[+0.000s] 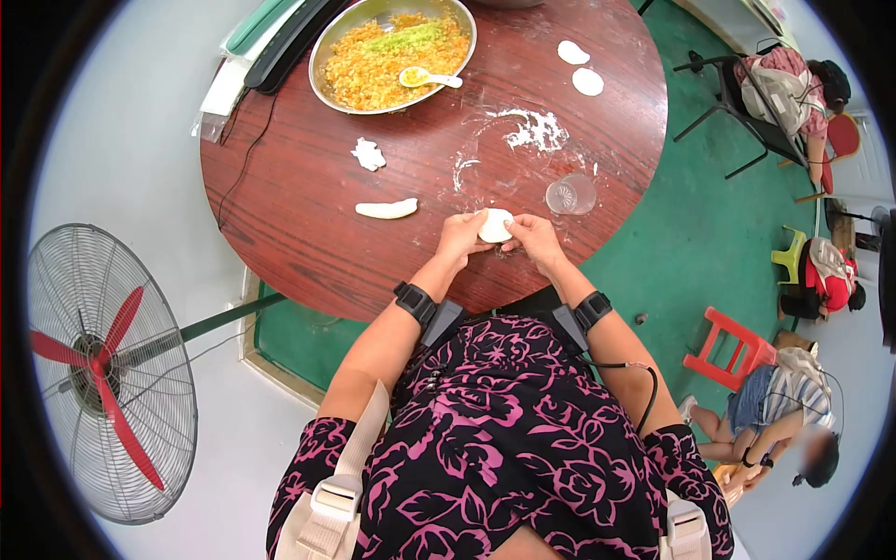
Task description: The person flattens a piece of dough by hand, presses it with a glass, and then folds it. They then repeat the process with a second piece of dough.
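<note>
Between my two hands is a round white dough wrapper [496, 226], held up just above the near side of the table. My left hand [459, 235] pinches its left edge, and my right hand [534, 238] grips the right edge. Left of them lies a thick strip of dough [386, 209], with a small torn lump of dough [369, 154] behind it. To the right stands a clear glass [571, 194]. Two more flat wrappers [587, 81] lie farther back on the right.
A large metal bowl [317, 79] of chopped orange and green filling, with a white spoon [429, 78] in it, stands at the back. White flour [534, 131] is scattered on the round wooden table [308, 205]. A fan [103, 364] is at left; several people sit at right.
</note>
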Available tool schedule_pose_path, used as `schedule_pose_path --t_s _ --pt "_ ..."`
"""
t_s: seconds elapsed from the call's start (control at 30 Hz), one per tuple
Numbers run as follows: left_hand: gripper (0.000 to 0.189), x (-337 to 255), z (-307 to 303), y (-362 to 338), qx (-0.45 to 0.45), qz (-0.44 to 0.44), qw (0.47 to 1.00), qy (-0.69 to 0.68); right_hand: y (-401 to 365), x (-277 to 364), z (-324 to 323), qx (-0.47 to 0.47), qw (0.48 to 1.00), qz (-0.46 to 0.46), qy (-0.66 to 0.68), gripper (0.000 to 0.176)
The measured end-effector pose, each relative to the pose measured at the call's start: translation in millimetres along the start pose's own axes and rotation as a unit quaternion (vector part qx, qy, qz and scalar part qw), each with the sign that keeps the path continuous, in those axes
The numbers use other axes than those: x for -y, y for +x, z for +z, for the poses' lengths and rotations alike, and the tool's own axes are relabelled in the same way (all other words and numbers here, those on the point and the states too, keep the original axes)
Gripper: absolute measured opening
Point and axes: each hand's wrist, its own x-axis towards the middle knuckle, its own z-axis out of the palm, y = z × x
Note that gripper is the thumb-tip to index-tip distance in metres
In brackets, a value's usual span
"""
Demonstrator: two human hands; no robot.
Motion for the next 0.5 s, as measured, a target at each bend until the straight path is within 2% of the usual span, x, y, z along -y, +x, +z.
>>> schedule_pose_path --t_s 0.03,0.13,0.2,0.33,0.43,0.5 --pt "0.026 -0.6 -0.6 -0.6 -0.008 -0.002 0.999 0.037 2.3 -1.0 -1.6 -0.015 1.000 -0.011 -0.019 0.017" --pt "0.020 3.3 -5.1 -1.1 0.046 0.041 0.995 0.080 3.8 -3.3 -3.8 -0.051 0.995 -0.026 -0.085 0.016" --pt "0.020 3.8 -11.7 -0.3 0.067 0.022 0.985 0.156 -0.1 0.5 -3.9 -0.062 0.987 -0.014 -0.145 0.016" --pt "0.021 -0.6 -17.1 -9.2 0.078 -0.013 0.959 0.272 -1.3 -7.8 -11.1 0.017 0.989 0.043 -0.137 0.016" --pt "0.021 3.4 -26.0 -3.4 0.052 0.012 0.967 0.248 -4.1 -6.6 -11.9 0.030 0.990 0.072 -0.120 0.016" --pt "0.021 -2.2 -27.8 4.0 0.023 0.073 0.941 0.331 -5.8 -2.5 -13.1 0.025 0.986 0.085 -0.142 0.017"
